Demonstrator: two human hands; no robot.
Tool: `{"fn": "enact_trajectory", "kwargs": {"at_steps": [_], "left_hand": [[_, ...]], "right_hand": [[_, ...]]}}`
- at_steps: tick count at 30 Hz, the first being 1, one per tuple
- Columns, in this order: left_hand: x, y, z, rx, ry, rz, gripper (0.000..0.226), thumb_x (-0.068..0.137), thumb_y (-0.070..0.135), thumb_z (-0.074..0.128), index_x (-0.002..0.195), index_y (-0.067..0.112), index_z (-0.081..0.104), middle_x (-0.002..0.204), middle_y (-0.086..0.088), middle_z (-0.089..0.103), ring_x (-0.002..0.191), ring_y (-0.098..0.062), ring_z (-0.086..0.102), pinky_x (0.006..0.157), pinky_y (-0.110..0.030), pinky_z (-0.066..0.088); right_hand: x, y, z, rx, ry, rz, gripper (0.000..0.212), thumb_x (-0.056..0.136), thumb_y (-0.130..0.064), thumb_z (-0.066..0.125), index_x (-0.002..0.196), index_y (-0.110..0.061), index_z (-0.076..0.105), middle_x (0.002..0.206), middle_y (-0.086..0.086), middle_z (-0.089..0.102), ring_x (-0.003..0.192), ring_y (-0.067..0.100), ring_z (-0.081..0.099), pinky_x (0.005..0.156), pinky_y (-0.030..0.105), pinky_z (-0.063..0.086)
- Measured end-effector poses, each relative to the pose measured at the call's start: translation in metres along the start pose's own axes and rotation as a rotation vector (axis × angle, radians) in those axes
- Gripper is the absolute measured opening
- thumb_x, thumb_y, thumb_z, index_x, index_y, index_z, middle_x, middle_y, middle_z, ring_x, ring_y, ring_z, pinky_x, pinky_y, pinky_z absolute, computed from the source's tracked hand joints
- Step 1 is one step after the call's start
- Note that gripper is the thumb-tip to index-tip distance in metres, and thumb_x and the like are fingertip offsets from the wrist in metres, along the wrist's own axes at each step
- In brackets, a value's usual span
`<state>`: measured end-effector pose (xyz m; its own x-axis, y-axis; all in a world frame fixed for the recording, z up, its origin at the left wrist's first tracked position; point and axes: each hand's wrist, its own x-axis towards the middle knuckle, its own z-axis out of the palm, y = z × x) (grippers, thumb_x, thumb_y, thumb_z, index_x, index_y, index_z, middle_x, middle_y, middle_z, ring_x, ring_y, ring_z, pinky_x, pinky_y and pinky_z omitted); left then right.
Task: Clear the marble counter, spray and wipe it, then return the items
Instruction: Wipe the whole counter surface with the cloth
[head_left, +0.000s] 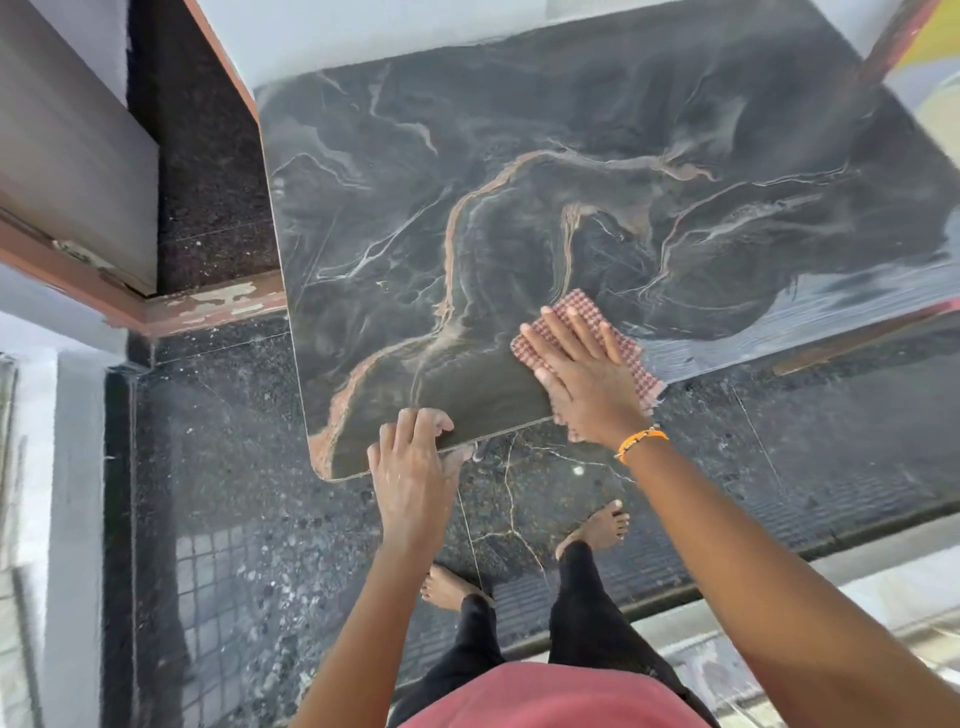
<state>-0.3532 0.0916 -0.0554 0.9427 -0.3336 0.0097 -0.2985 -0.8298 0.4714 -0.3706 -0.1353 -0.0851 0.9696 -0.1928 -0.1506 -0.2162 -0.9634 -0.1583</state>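
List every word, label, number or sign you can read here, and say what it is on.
None: no readable text shows anywhere.
The counter bears only marble veins.
The cloth under the right hand has a bumpy pattern, no label.
The bracelet is plain orange.
The left hand grips the counter's edge.

- single head cam, worn on the person; wide-angle, straight lines bow toward the frame edges
- looks steeply down, almost plumb, onto the marble counter (571, 182); the slab fills the upper centre of the view
- close range: both forearms enter from the bottom edge; left hand (413, 467) at the counter's near edge, right hand (584, 374) just inside that edge
- below the counter's near edge the dark floor (249, 519) and bare feet show; camera sits directly over the person's own body
- no second view, so no overlap
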Motion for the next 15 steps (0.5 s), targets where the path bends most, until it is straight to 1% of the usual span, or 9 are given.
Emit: {"fn": "enact_trajectory", "kwargs": {"at_steps": [4,7,10,13,15], "left_hand": [[0.009,0.018,0.010,-0.010,-0.047,0.029,0.031,0.070,0.032,0.076,0.089,0.015,0.059,0.088,0.003,0.056,0.083,-0.023,0.050,0.072,-0.032,0.028],[0.012,0.027,0.013,-0.016,-0.054,0.059,0.030,0.070,0.035,0.075,0.083,0.015,0.058,0.083,0.006,0.052,0.078,-0.021,0.049,0.071,-0.030,0.025],[0.015,0.029,0.014,-0.011,-0.063,0.082,0.029,0.071,0.037,0.073,0.082,0.016,0.056,0.081,0.009,0.050,0.076,-0.019,0.048,0.071,-0.031,0.025],[0.019,0.029,0.017,0.011,-0.077,0.087,0.028,0.069,0.032,0.075,0.080,0.017,0.055,0.079,0.006,0.053,0.075,-0.021,0.049,0.071,-0.032,0.027],[0.019,0.029,0.019,0.010,-0.082,0.081,0.026,0.069,0.029,0.076,0.078,0.016,0.055,0.077,0.006,0.052,0.073,-0.022,0.049,0.070,-0.032,0.027]], "right_hand": [[0.004,0.083,-0.014,0.029,0.007,0.219,0.052,0.098,-0.042,0.019,0.145,-0.042,-0.002,0.159,-0.008,-0.002,0.147,0.017,-0.005,0.119,0.046,-0.003],[0.000,0.126,-0.024,0.097,0.022,0.365,0.052,0.099,-0.040,0.022,0.147,-0.040,0.002,0.159,-0.007,-0.002,0.147,0.019,-0.004,0.118,0.048,-0.002],[-0.006,0.128,-0.024,0.131,0.068,0.498,0.053,0.099,-0.038,0.027,0.148,-0.036,0.007,0.160,-0.002,0.003,0.147,0.026,0.002,0.117,0.051,0.000],[-0.013,0.098,-0.016,0.186,0.109,0.622,0.056,0.098,-0.036,0.029,0.149,-0.029,0.007,0.160,0.005,0.001,0.146,0.031,-0.001,0.116,0.055,-0.001],[-0.015,0.069,-0.009,0.198,0.116,0.625,0.058,0.097,-0.036,0.030,0.149,-0.029,0.005,0.160,0.007,-0.001,0.146,0.033,-0.003,0.114,0.056,-0.004]]}}
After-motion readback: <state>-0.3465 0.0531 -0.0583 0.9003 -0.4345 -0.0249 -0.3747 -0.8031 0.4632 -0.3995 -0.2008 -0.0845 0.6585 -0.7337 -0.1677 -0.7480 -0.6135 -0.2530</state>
